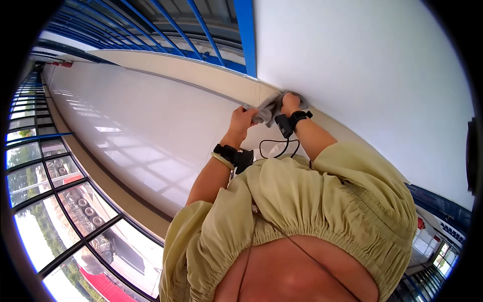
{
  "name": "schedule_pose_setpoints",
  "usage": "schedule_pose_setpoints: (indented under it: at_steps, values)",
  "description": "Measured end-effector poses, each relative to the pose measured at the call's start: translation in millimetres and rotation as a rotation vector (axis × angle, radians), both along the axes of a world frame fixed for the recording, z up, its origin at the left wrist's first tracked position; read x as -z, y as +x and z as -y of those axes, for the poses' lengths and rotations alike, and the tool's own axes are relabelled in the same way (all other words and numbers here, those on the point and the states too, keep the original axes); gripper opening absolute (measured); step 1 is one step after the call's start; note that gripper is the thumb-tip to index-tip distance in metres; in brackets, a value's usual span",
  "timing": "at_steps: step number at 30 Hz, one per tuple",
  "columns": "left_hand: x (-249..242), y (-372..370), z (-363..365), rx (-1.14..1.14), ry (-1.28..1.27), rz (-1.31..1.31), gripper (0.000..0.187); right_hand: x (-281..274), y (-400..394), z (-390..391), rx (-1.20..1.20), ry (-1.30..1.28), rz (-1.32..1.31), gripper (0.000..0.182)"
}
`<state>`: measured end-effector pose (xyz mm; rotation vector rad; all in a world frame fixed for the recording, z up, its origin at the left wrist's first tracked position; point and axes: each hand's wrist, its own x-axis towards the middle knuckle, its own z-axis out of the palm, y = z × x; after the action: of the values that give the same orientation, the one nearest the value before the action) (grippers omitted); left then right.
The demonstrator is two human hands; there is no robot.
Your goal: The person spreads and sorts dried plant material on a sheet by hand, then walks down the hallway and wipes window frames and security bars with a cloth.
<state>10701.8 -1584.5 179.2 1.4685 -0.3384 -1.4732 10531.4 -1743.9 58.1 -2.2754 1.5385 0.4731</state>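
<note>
A crumpled grey cloth [270, 109] lies against the beige ledge at the foot of the white wall. My right hand [291, 103] is closed on it, with part of the cloth showing past the knuckles. At the cloth's left end, my left hand [243, 120] grips its edge between thumb and fingers. Each wrist carries a strapped black device, and a black cable [279, 141] loops from the right one. The fingertips of my right hand are partly hidden by the cloth.
A smooth white wall [362, 75] rises on the right. Blue bars [196, 30] stand above the beige ledge [201, 75]. The pale floor [136, 116] stretches leftward to black-framed windows [80, 201], with vehicles visible outside.
</note>
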Motion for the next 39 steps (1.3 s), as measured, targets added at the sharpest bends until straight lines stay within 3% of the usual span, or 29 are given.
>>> schedule_pose_setpoints:
  at_steps: [2, 9, 10, 13, 17, 21, 24, 26, 28, 30, 31, 32, 33, 35, 37, 39]
  values:
    - [0.1, 39.3, 6.4, 0.008, -0.007, 0.057, 0.023, -47.6, 52.1, -5.7, 0.003, 0.030, -0.010, 0.032]
    - [5.9, 141.3, 17.2, -0.120, -0.092, -0.085, 0.023, -14.3, 134.2, 2.8, 0.048, -0.078, 0.197, 0.047]
    - [0.8, 156.5, 22.0, -0.122, -0.069, -0.057, 0.020, -12.9, 144.1, 6.1, -0.029, 0.015, 0.232, 0.040]
    - [10.5, 214.5, 42.6, -0.189, -0.114, -0.095, 0.017, -1.7, 205.0, 6.8, 1.587, 1.261, 1.613, 0.025]
    - [9.1, 276.9, 71.0, -0.201, -0.164, -0.067, 0.014, -22.7, 235.0, 11.7, 1.463, 0.965, 1.871, 0.027]
    - [20.4, 319.9, 110.4, -0.251, -0.252, -0.187, 0.012, -35.8, 270.3, 15.0, 1.504, 1.083, 1.885, 0.026]
    - [36.8, 355.6, 130.7, -0.339, -0.312, -0.362, 0.013, -29.0, 308.3, 17.5, 1.554, 1.013, 1.960, 0.021]
    - [48.9, 378.0, 145.3, -0.361, -0.321, -0.440, 0.014, -57.7, 330.8, 18.6, 1.372, 0.992, 2.010, 0.018]
    - [92.8, 398.3, 161.0, -0.009, -0.556, 0.309, 0.015, -62.2, 343.0, 23.3, 1.290, 0.999, 2.121, 0.012]
    - [59.0, 403.9, 167.7, 0.102, -0.560, 0.163, 0.015, -27.2, 333.0, 15.9, 0.742, 0.446, 1.728, 0.015]
    - [41.2, 406.3, 170.4, 0.157, -0.555, 0.092, 0.015, -30.3, 334.3, 22.8, 0.605, 0.290, 1.633, 0.016]
    - [10.0, 403.1, 175.9, 0.082, -0.384, -0.215, 0.014, -33.1, 335.5, 29.6, 0.488, 0.124, 1.532, 0.016]
    - [-18.3, 404.6, 177.8, 0.012, -0.182, -0.515, 0.012, -49.7, 339.2, 27.5, 0.499, 0.062, 1.593, 0.015]
    - [-60.0, 413.2, 185.3, 0.146, -0.246, -0.553, 0.009, -112.6, 347.3, 8.8, 0.409, -0.219, 1.480, 0.014]
    - [-108.4, 422.1, 188.6, 0.275, -0.341, -0.603, 0.011, -230.5, 364.8, -10.0, 0.204, -0.613, 1.082, 0.012]
    - [-168.1, 431.3, 188.9, 0.339, -0.417, -0.595, 0.011, -293.1, 381.9, -11.2, 0.647, -0.305, 1.714, 0.009]
